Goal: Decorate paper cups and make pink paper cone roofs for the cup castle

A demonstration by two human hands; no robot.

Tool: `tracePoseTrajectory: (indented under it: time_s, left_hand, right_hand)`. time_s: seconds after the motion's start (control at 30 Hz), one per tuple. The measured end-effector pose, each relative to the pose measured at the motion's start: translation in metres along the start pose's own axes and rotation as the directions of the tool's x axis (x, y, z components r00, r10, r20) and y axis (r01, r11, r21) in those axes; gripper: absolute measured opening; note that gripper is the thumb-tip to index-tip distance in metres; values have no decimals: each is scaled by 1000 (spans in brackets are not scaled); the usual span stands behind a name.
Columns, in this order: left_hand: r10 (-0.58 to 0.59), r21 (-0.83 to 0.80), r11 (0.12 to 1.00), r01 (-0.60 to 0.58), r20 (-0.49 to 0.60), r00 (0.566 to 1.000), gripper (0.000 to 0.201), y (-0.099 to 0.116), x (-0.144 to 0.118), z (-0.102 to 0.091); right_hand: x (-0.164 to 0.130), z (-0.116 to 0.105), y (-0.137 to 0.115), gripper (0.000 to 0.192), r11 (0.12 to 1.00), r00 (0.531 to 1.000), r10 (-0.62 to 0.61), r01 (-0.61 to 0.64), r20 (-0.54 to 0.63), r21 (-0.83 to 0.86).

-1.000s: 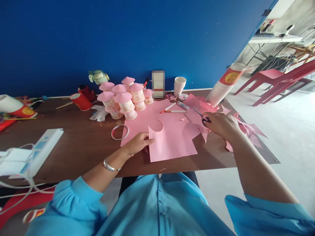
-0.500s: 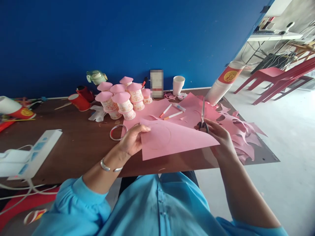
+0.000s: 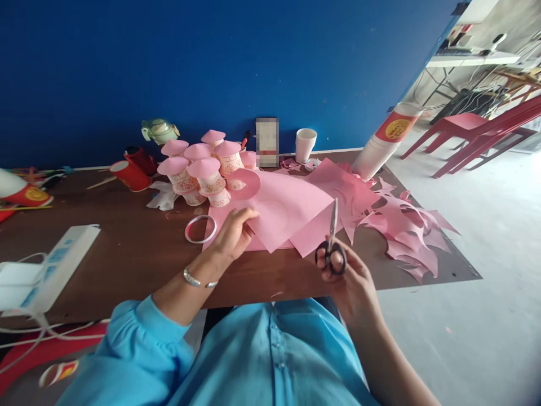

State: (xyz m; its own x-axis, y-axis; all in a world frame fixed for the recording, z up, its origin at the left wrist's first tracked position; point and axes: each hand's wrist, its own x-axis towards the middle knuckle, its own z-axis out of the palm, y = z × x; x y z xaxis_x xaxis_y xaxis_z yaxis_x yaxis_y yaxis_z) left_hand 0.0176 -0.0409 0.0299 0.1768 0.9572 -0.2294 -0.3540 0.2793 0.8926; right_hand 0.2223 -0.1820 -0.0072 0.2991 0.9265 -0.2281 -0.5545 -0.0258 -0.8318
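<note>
My left hand [image 3: 234, 232] pinches a sheet of pink paper [image 3: 291, 203] by its near left edge. The sheet is tilted above other pink paper, and its far left part reaches in front of the decorated paper cups. In my right hand [image 3: 357, 287] is a pair of scissors [image 3: 332, 248] with black handles, blades pointing up and away near the sheet's right corner. The blades look closed and apart from the paper. Left of my left hand lies a roll of tape [image 3: 200, 229].
Stacked paper cups with pink cone roofs [image 3: 204, 168] stand at the back. Pink paper scraps [image 3: 416, 237] cover the table's right end, beside a leaning stack of paper cups [image 3: 386, 141]. A white cup [image 3: 305, 145] stands by the wall; a power strip [image 3: 63, 265] lies at left.
The pink sheet has turned and moved away from me, towards the cups. My right hand with the scissors has come nearer and to the left, off the sheet.
</note>
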Motion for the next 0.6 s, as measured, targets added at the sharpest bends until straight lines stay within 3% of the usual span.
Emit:
tracePoseTrajectory:
  time_s: [0.1,0.23,0.33,0.43,0.6]
  left_hand:
    - [-79,-63,995,79,-4,997,16,-25,-1,-6]
    - [-105,-80,991,103,-24,994,17,-35,-6,-12]
    - [-96,-105,990,91,-42,995,17,-37,-8,-13]
    - [-113,-96,989,115,24,993,16,-39,-10,-13]
    - [-155,-22,987,159,143,978,22,-41,-13,-11]
  right_hand:
    - [-38,3,21,45,991,993,117,-118,30,55]
    - [-70,-2,32,58,985,981,171,-172,89,8]
    - [-80,-6,32,58,976,958,216,-204,191,-80]
    - [-82,-5,32,54,958,921,276,-243,274,-149]
    - [-79,4,37,53,941,915,310,-258,258,-217]
